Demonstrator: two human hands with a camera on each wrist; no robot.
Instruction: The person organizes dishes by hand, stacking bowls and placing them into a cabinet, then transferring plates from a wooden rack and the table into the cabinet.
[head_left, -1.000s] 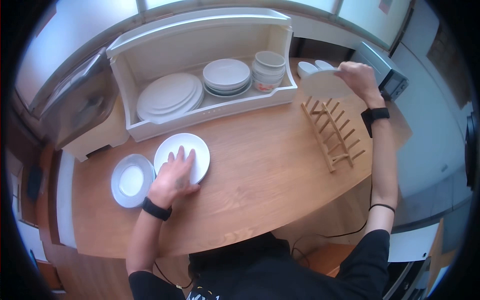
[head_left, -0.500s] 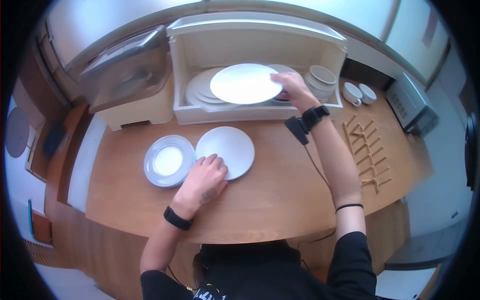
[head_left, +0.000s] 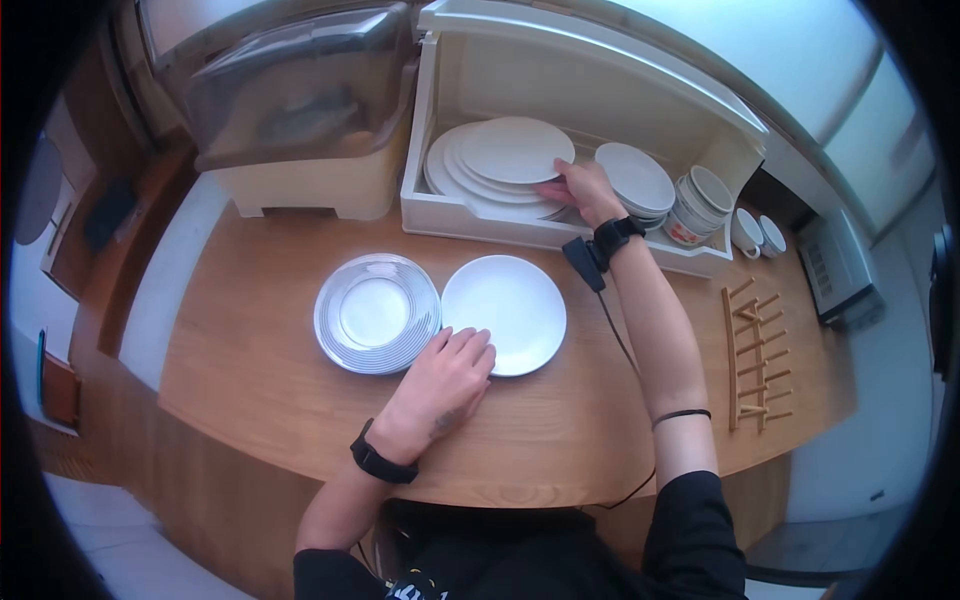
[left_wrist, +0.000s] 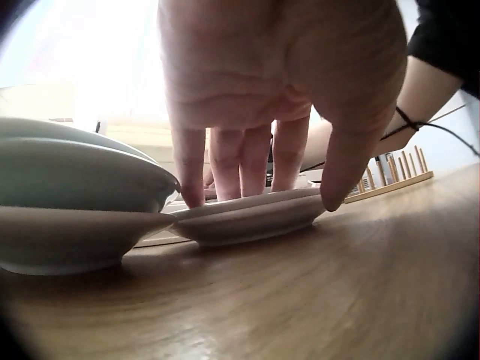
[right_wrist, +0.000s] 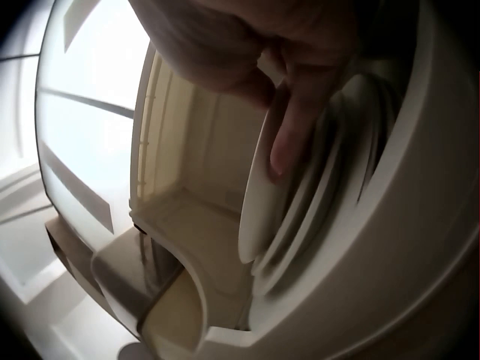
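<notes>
White plate (head_left: 515, 148) is sitting on top of the stack of bigger plates (head_left: 455, 178) inside the cream cabinet box (head_left: 560, 232) at the back of the desk (head_left: 250, 370), and the right hand (head_left: 572, 188) is at its near edge, thumb on top and the rest of the fingers tucked at the rim, so it's pinching it rather than letting go, as far as I can tell. The right wrist view shows a finger (right_wrist: 292, 131) lying flat across the plate's face with the stack right behind it. The left hand (head_left: 447, 382) is spread flat, fingers straight, pressing on the near rim of a second white plate (head_left: 505, 312) out on the desk, which sits just beside a ribbed grey plate (head_left: 376, 312). What could go wrong, I reckon: the top plate is smaller than the ones under it, so if it's nudged off-centre it could slide on the glaze and clatter toward the stack of smaller plates (head_left: 634, 180) next door. Also the left fingers lean on the very edge of that plate, so too much weight could tip its far side up or skate it into the ribbed one. As for brands or writing, nothing readable anywhere; a bowl (head_left: 686, 232) in the cabinet has some reddish print but it's too small to make out.
</notes>
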